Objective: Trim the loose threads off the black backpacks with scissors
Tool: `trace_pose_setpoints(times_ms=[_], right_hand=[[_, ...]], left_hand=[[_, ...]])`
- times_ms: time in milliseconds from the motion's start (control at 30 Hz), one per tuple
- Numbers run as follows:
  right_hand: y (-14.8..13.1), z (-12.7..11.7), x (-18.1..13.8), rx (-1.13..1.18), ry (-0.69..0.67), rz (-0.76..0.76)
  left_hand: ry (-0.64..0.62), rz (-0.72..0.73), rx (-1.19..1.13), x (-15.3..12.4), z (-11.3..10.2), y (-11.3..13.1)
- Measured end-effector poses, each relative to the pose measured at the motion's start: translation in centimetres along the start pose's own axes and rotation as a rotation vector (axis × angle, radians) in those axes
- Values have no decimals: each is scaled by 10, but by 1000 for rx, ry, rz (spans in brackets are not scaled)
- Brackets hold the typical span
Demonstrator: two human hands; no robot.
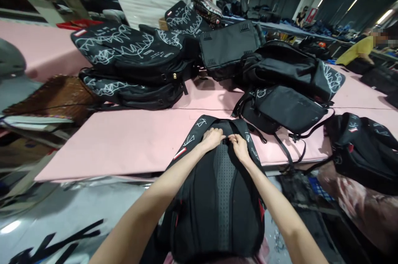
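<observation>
Both the left hand (213, 138) and right hand (240, 145) gripped the far top of the black mesh-padded fabric backpack (217, 201), lying lengthwise straight ahead.

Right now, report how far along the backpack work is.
Possibly done: the stacked bags on the pink table. In hand: left hand and right hand pinch the top of one backpack. Perhaps left: the loose pile at right.

Ahead of me, scribble-printed black backpacks (124, 54) lay stacked on the pink table (124, 139), near a plain black bag (226, 48) and a brown patterned piece (59, 96).
</observation>
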State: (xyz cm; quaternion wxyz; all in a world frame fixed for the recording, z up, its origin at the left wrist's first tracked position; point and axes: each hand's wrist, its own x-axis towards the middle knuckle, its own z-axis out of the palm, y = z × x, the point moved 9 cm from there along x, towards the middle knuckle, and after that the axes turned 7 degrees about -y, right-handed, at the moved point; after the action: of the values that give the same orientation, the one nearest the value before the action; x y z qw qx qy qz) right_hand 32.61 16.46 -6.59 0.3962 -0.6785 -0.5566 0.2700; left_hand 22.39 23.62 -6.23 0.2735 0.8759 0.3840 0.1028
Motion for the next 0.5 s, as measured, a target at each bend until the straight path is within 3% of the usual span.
trace_pose_setpoints(times_ms=[100, 233, 500], right_hand=[[4, -27, 24, -260, -92, -58], [1, -16, 28, -535, -331, -156], [-13, 23, -48, -876, -570, -338]], left_hand=[[-98, 92, 40, 5, -2, 7], [-158, 178, 73, -3, -6, 13], [-184, 210, 150, -67, 13, 19]])
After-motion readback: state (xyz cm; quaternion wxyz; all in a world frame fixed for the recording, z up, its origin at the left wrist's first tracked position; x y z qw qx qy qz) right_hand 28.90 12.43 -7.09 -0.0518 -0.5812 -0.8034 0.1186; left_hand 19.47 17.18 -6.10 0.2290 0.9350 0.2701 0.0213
